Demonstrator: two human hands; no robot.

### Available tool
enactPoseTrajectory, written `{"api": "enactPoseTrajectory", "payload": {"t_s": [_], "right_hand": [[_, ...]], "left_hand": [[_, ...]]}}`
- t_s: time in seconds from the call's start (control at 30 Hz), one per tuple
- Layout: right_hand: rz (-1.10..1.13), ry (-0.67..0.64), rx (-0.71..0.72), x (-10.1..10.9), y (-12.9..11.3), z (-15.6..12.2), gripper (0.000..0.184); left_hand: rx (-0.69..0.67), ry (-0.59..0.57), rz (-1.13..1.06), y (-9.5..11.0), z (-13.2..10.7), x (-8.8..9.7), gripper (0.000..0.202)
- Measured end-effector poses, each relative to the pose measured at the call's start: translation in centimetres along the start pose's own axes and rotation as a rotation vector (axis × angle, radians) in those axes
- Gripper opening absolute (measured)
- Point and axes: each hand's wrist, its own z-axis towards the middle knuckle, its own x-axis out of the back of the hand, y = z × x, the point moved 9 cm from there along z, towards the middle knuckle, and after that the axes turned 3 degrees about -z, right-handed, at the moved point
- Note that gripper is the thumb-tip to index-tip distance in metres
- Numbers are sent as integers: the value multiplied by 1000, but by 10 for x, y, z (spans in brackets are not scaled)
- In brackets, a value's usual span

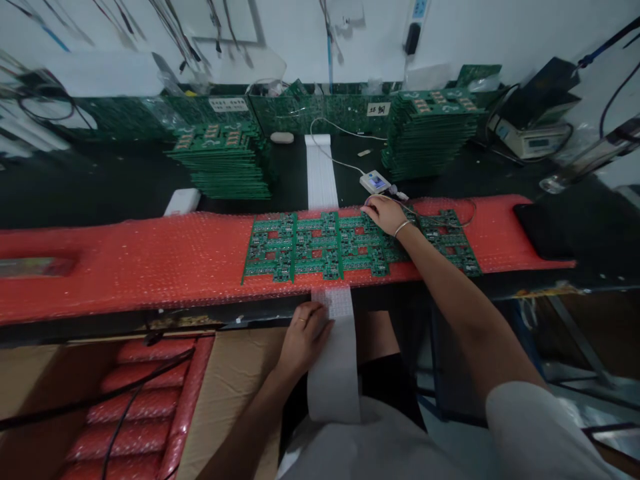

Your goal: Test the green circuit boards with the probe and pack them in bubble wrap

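Loosely, left hand (300, 337) curls fingers at white strip (333, 367); right hand (389, 215), fingers bunched over circuit boards (330, 264); grips unclear.

The right arm (453, 293) partly hides circuit boards (377, 261) — the bottom edge crops a carton (235, 387).

Right hand (386, 215) far forward, left hand (303, 333) low, seemingly half-curled.

Green circuit boards (350, 241) with square cutouts and small mounted parts lie flat, side by side in a row, on a long sheet of red bubble wrap (125, 260). A white strip (333, 360) shows beyond the bubble wrap's far edge and again below its near edge.
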Motion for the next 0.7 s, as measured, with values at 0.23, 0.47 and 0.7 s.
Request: {"api": "enactPoseTrajectory", "payload": {"t_s": [0.23,0.47,0.7], "right_hand": [[6,13,-39,-7,6,0,24],[78,67,-55,-18,22,-2,33],[76,94,-39,-16,23,-2,42]], "left_hand": [[23,-9,-12,-3,-2,-3,18],[81,-42,-28,-11,-9,-15,11],[75,-42,-3,-23,-24,-29,10]]}}
